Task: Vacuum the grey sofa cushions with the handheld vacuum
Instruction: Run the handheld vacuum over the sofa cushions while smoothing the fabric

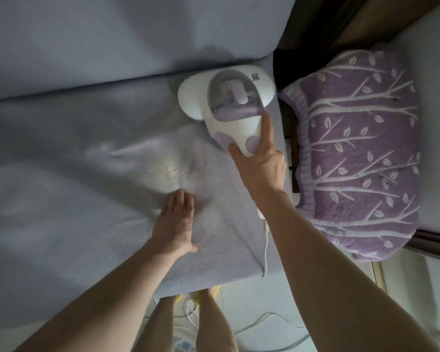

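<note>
Grey ribbed seat cushion (214,224) runs off the left edge, blurred there. One purple branch-patterned pillow (361,148) sits right. One white handheld vacuum (226,102) rests far right on the cushion, its label unreadable, handle hidden under the gripping right hand (259,166). The left hand (175,219) lies flat, fingers straight.

Handle of the handheld vacuum (229,102) under the right hand (261,166); sofa cushion (61,153) blurred at left.
</note>
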